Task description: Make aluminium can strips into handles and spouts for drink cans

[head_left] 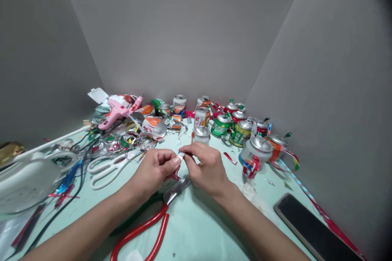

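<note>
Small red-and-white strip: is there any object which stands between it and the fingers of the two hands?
Nothing visible does. The left hand and the right hand both pinch the strip directly. The red-handled cutters lie lower in the view, not between fingers and strip.

Strip (pixel 175 174): glossy finish is seen.
Shears blades (pixel 175 191): smooth metal is shown.
Wall (pixel 183 36): matt surface is noticed.
</note>
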Available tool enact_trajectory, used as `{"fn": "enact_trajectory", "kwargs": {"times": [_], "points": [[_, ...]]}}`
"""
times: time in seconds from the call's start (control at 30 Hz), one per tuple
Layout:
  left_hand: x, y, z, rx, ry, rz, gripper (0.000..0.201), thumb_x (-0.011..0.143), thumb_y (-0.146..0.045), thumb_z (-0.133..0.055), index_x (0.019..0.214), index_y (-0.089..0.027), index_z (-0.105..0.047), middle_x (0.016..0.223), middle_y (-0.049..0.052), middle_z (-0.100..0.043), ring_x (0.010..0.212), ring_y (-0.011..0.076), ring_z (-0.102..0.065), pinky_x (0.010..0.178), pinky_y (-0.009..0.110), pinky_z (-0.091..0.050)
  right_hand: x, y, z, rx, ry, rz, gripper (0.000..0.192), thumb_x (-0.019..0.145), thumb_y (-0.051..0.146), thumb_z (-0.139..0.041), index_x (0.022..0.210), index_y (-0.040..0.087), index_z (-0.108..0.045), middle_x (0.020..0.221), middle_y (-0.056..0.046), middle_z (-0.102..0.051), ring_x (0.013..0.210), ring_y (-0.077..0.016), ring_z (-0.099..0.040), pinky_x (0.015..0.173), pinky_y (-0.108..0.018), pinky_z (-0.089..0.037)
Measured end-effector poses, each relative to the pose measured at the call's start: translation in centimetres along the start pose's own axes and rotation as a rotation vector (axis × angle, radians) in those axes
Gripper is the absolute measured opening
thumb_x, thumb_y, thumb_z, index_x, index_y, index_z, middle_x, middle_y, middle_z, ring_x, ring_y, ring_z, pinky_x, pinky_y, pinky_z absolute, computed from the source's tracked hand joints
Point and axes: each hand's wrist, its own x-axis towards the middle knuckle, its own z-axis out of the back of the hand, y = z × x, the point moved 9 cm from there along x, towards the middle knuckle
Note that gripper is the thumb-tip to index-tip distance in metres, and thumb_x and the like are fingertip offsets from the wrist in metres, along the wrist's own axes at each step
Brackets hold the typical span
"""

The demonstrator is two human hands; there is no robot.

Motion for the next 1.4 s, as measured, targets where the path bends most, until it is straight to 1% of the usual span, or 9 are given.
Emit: {"fn": "enact_trajectory", "kwargs": {"times": [0.3,0.47,0.67,0.73,0.83,0.9,0.97,1.13,1.4], "points": [[0.0,0.7,-0.2,-0.077,0.025,0.066,0.035,0.065,-0.043,-0.062,0.049,-0.016,-0.047,0.038,-0.008,-0.033,0.036,0.0044,-0.025,0.037,0.019,-0.017,-0.4,-0.2,0.4,-0.052,-0.013,-0.009,0.015,0.075,0.014,-0.053,0.075,0.016,-0.068,0.065,-0.004,-0.066,0.059,-0.0147,-0.060,0.056,-0.025,-0.044],[0.0,0.9,-0.5,0.008,0.015,0.036,0.040,0.065,-0.047,-0.062,0.046,-0.016,-0.044,0.038,-0.007,-0.032,0.037,0.0044,-0.024,0.038,0.020,-0.016,-0.7,-1.1,0.2,-0.041,-0.075,-0.145,0.018,0.073,0.011,-0.052,0.073,0.017,-0.068,0.068,-0.005,-0.068,0.061,-0.0156,-0.062,0.058,-0.025,-0.045],[1.2,2.1,1.5,0.104,-0.059,0.054,0.034,0.068,-0.045,-0.057,0.052,-0.015,-0.052,0.042,-0.004,-0.041,0.038,0.0066,-0.030,0.039,0.021,-0.021,-0.5,-5.7,-1.0,0.073,0.285,-0.515,0.009,0.066,0.025,-0.066,0.072,0.018,-0.068,0.065,-0.003,-0.068,0.058,-0.0170,-0.062,0.055,-0.028,-0.045],[1.7,2.2,2.5,0.147,-0.087,0.040,0.032,0.068,-0.043,-0.057,0.055,-0.014,-0.055,0.043,-0.004,-0.044,0.041,0.0076,-0.034,0.041,0.021,-0.023,-0.3,-8.0,2.0,-0.040,0.106,-0.632,0.016,0.069,0.033,-0.062,0.062,0.019,-0.064,0.060,-0.003,-0.065,0.056,-0.0182,-0.060,0.055,-0.030,-0.044],[2.3,2.6,3.2,0.205,-0.100,0.027,0.026,0.066,-0.038,-0.060,0.057,-0.013,-0.059,0.045,-0.004,-0.044,0.045,0.0086,-0.038,0.044,0.021,-0.026,-1.0,-10.7,4.5,-0.094,-0.130,-0.730,0.031,0.060,0.030,-0.068,0.088,0.018,-0.061,0.084,-0.007,-0.067,0.074,-0.0225,-0.062,0.068,-0.036,-0.047],[2.6,3.1,3.2,0.222,-0.091,0.036,0.022,0.065,-0.035,-0.061,0.060,-0.013,-0.061,0.046,-0.005,-0.045,0.046,0.0083,-0.037,0.045,0.021,-0.025,-1.9,-12.4,3.2,-0.039,-0.096,-0.784,0.066,0.046,0.025,-0.076,0.108,0.016,-0.054,0.109,-0.014,-0.061,0.096,-0.0291,-0.059,0.080,-0.042,-0.046],[2.7,3.8,3.2,0.222,-0.091,0.056,0.021,0.065,-0.033,-0.060,0.063,-0.013,-0.062,0.047,-0.005,-0.045,0.045,0.0076,-0.034,0.045,0.021,-0.024,-2.7,-13.8,1.2,0.047,-0.052,-0.810,0.080,0.041,0.024,-0.078,0.115,0.018,-0.048,0.117,-0.015,-0.057,0.104,-0.0309,-0.056,0.087,-0.044,-0.043],[2.8,4.7,2.9,0.197,-0.094,0.104,0.022,0.065,-0.033,-0.060,0.057,-0.013,-0.059,0.044,-0.004,-0.046,0.043,0.0080,-0.036,0.044,0.021,-0.025,-3.5,-14.9,-1.8,0.127,-0.031,-0.768,0.077,0.049,0.026,-0.075,0.119,0.021,-0.043,0.115,-0.010,-0.060,0.103,-0.0258,-0.058,0.089,-0.041,-0.043],[2.4,4.4,2.4,0.056,-0.064,0.169,0.028,0.066,-0.039,-0.059,0.054,-0.014,-0.054,0.044,0.000,-0.051,0.040,0.0085,-0.040,0.041,0.021,-0.029,-3.5,-14.1,-2.7,0.128,-0.062,-0.732,0.059,0.059,0.030,-0.071,0.113,0.019,-0.048,0.108,-0.010,-0.063,0.097,-0.0255,-0.060,0.085,-0.041,-0.045]]}}
